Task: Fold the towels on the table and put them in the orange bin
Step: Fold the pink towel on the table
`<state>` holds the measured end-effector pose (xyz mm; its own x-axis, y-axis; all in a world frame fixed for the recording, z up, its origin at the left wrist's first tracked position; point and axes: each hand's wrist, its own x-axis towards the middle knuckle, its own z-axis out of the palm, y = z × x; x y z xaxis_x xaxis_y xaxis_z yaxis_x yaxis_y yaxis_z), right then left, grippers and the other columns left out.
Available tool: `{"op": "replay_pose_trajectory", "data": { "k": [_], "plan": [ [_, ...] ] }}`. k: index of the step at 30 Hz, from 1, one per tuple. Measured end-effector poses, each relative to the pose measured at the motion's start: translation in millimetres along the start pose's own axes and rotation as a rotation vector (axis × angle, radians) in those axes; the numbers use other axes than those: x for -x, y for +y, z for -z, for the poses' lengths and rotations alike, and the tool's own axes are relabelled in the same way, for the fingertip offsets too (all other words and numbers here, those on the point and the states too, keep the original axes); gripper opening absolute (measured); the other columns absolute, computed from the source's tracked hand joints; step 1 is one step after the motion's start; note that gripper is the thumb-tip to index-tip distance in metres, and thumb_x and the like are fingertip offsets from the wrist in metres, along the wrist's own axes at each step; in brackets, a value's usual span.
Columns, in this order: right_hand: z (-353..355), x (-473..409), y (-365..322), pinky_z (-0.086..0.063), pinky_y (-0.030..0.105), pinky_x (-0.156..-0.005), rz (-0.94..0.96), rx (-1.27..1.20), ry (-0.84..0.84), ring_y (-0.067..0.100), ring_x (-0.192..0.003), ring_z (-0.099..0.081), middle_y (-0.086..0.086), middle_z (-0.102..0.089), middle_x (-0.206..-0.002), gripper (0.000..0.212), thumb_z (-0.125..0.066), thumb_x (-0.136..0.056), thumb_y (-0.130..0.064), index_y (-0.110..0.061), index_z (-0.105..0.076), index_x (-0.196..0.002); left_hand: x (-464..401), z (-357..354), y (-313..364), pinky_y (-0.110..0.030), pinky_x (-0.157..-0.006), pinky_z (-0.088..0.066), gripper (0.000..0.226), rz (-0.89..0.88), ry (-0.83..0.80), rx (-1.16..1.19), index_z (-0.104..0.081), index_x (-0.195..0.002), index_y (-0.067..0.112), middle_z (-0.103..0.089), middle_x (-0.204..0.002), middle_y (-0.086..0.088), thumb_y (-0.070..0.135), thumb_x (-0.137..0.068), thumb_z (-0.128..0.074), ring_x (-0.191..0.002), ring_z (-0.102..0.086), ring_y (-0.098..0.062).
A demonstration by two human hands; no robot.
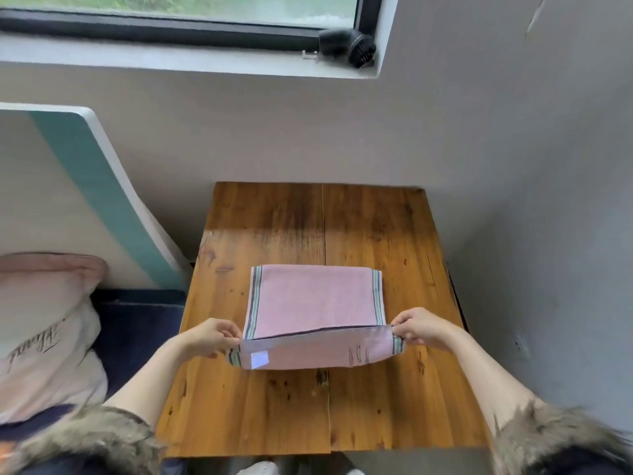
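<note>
My left hand [214, 337] and right hand [419, 329] pinch the pink towel [313, 303], its white label [259, 360] too blurred to read.

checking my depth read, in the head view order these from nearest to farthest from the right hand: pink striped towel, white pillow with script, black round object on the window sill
1. Pink striped towel, pinched at its right corner by the right hand.
2. Black round object on the window sill, far up at the window.
3. White pillow with script, far left; too close to call against the second.

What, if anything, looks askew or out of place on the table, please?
Nothing much. The pink towel lies square on the table; both hands, left and right, pinch its near corners, lifting that edge mid-fold.
</note>
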<state>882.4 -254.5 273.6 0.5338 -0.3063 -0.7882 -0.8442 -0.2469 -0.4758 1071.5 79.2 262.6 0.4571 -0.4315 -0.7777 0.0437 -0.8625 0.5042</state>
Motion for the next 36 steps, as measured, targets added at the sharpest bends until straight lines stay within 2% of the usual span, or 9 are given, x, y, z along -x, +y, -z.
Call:
{"op": "replay_pose_trajectory", "data": {
  "k": [3, 5, 11, 16, 20, 24, 28, 31, 36],
  "plan": [
    [-4.2, -2.0, 8.7, -0.053, 0.031, -0.080, -0.008, -0.071, -0.016, 0.018, -0.086, -0.061, 0.010, -0.064, -0.094, 0.012, -0.060, -0.088, -0.012, -0.005, -0.064, -0.096, -1.1, -3.6, -6.8, -0.020, -0.063, -0.044, 0.011, -0.004, 0.000, 0.041, -0.062, -0.093, 0.012, -0.064, -0.090, -0.004, 0.021, -0.093, -0.054, -0.078, -0.056, -0.012],
    [-6.0, -4.9, 8.6, -0.053, 0.035, -0.086, 0.021, -0.105, 0.042, 0.019, -0.091, -0.063, 0.009, -0.065, -0.096, 0.011, -0.059, -0.089, -0.016, -0.007, -0.065, -0.094, -5.3, -3.8, -6.4, -0.021, -0.064, -0.045, 0.013, -0.051, 0.066, 0.068, -0.062, -0.095, 0.010, -0.065, -0.092, -0.006, 0.020, -0.093, -0.053, -0.080, -0.057, -0.013],
    [-3.2, -29.7, -3.5, -0.051, 0.036, -0.084, 0.091, -0.177, 0.288, 0.020, -0.095, -0.060, 0.006, -0.063, -0.100, 0.013, -0.056, -0.091, -0.017, -0.010, -0.065, -0.097, -37.9, 5.0, 9.2, -0.020, -0.062, -0.043, 0.010, -0.234, 0.357, 0.081, -0.064, -0.090, 0.015, -0.064, -0.088, -0.001, 0.018, -0.093, -0.054, -0.081, -0.057, -0.013],
    [6.0, -70.3, -19.9, -0.049, 0.041, -0.089, 0.128, -0.195, 0.406, 0.021, -0.097, -0.057, 0.005, -0.062, -0.102, 0.010, -0.057, -0.090, -0.014, -0.012, -0.064, -0.096, -79.4, 19.4, 18.7, -0.021, -0.066, -0.045, 0.007, -0.289, 0.475, 0.046, -0.062, -0.093, 0.017, -0.061, -0.086, 0.007, 0.018, -0.092, -0.055, -0.082, -0.057, -0.007],
    [12.8, -107.5, -26.6, -0.048, 0.038, -0.087, 0.130, -0.192, 0.434, 0.019, -0.097, -0.056, 0.003, -0.061, -0.101, 0.009, -0.056, -0.091, -0.014, -0.013, -0.063, -0.096, -116.4, 29.1, 21.6, -0.017, -0.064, -0.042, 0.006, -0.295, 0.513, 0.012, -0.061, -0.091, 0.020, -0.060, -0.085, 0.010, 0.017, -0.092, -0.055, -0.080, -0.055, -0.002],
    [12.8, -138.4, -22.2, -0.044, 0.033, -0.084, 0.124, -0.201, 0.453, 0.017, -0.097, -0.054, 0.000, -0.060, -0.101, 0.007, -0.054, -0.092, -0.016, -0.018, -0.061, -0.092, -148.7, 31.2, 24.8, -0.026, -0.071, -0.043, 0.008, -0.277, 0.518, -0.024, -0.062, -0.092, 0.015, -0.062, -0.089, 0.002, 0.015, -0.092, -0.055, -0.084, -0.057, -0.013],
    [9.8, -160.4, -20.7, -0.042, 0.031, -0.083, 0.108, -0.191, 0.471, 0.015, -0.097, -0.052, -0.002, -0.057, -0.101, 0.009, -0.053, -0.094, -0.018, -0.016, -0.061, -0.098, -174.1, 31.8, 22.5, -0.031, -0.077, -0.044, 0.008, -0.229, 0.533, -0.030, -0.063, -0.089, 0.015, -0.063, -0.088, 0.000, 0.015, -0.091, -0.056, -0.086, -0.057, -0.018],
    [6.4, -171.1, -23.2, -0.044, 0.036, -0.091, 0.091, -0.159, 0.497, 0.020, -0.103, -0.052, 0.002, -0.057, -0.102, 0.017, -0.052, -0.094, -0.017, -0.009, -0.062, -0.105, -187.4, 29.1, 19.8, -0.029, -0.074, -0.040, 0.006, -0.198, 0.558, -0.018, -0.061, -0.086, 0.018, -0.062, -0.087, 0.001, 0.017, -0.090, -0.057, -0.085, -0.055, -0.017],
    [-1.3, -185.2, -17.8, -0.039, 0.033, -0.087, 0.057, -0.112, 0.523, 0.025, -0.110, -0.050, 0.010, -0.059, -0.114, 0.021, -0.049, -0.095, -0.017, -0.005, -0.059, -0.110, -202.1, 21.1, 12.8, -0.029, -0.071, -0.035, 0.007, -0.134, 0.616, -0.025, -0.060, -0.086, 0.017, -0.062, -0.086, -0.001, 0.023, -0.089, -0.058, -0.082, -0.053, -0.018]
  ]
}}
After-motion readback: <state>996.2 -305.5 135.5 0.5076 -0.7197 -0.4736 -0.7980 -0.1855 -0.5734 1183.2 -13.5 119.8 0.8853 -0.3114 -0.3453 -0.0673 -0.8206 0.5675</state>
